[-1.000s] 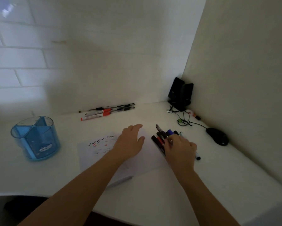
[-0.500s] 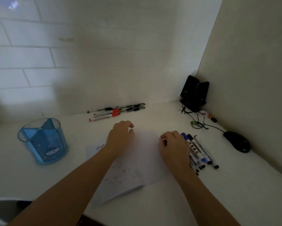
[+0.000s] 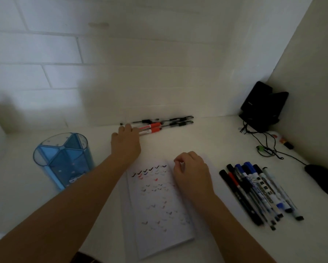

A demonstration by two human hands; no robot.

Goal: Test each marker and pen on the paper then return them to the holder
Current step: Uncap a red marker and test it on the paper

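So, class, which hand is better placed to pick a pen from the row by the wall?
Left. The left hand is at the row of pens; the right hand rests curled on the paper, farther back.

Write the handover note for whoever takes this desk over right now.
Left hand: fingertips on the left end of the wall-side pens; grip unclear.
Right hand: loosely curled over the paper, holding nothing.
Second bunch of markers lies right of the paper.
Holder: left of the paper, no pens seen in it.
Done: many ticks on the paper.
Left: any untested pens, which I cannot tell; then all back in the holder.
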